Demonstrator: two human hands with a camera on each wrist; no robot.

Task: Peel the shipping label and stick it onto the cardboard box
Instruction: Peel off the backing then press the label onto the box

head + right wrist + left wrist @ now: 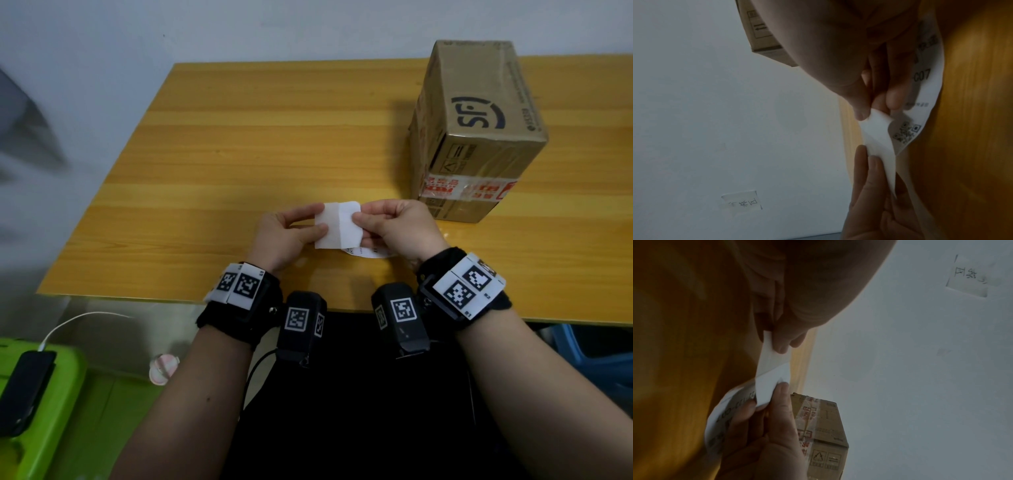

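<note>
A white shipping label sheet (337,224) is held just above the wooden table (239,144), blank side up, near the front edge. My left hand (320,219) pinches its left half between thumb and fingers. My right hand (358,219) pinches its right edge. In the right wrist view the blank layer (877,129) is curled away from the printed label (920,97), whose QR code and text face the table. The printed edge (370,253) peeks out below my right hand. The tall cardboard box (479,130), taped with red-printed tape, stands upright to the right, apart from both hands.
A green bin (61,394) at the lower left carries a black phone (24,390) on a white cable. A small pink-white object (163,368) lies on the floor. A taped note (970,275) hangs on the white wall behind the table.
</note>
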